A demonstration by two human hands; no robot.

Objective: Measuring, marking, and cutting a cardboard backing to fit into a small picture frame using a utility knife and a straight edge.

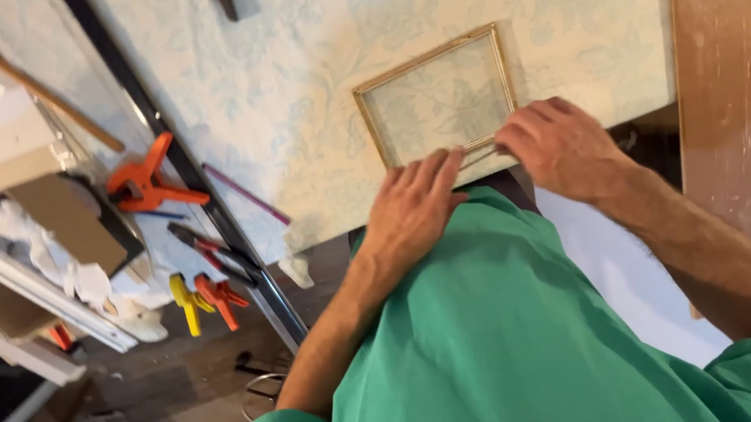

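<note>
While both hands sat on the near edge of the small gold picture frame (437,93), the frame lay flat on a pale floral-patterned table cover (306,79), right at the cover's near edge. Left hand (411,209): fingers straight and together, tips pressed down on the frame's near rail, nothing gripped. Right hand (559,147): fingers curled over the near right corner of the frame; whether it pinched the rail or just pressed on it, couldn't tell. Hands were near each other, not touching. Green shirt (500,337) filled the near part of the view.

Left of the frame, well apart: orange spring clamp (149,181) on the cover beside a black bar (195,179) running diagonally. Nearer, a yellow clamp (186,302) just beside a smaller orange clamp (220,297). Cardboard piece (70,220) at far left. Wooden plank (738,80) stood along the right side.
</note>
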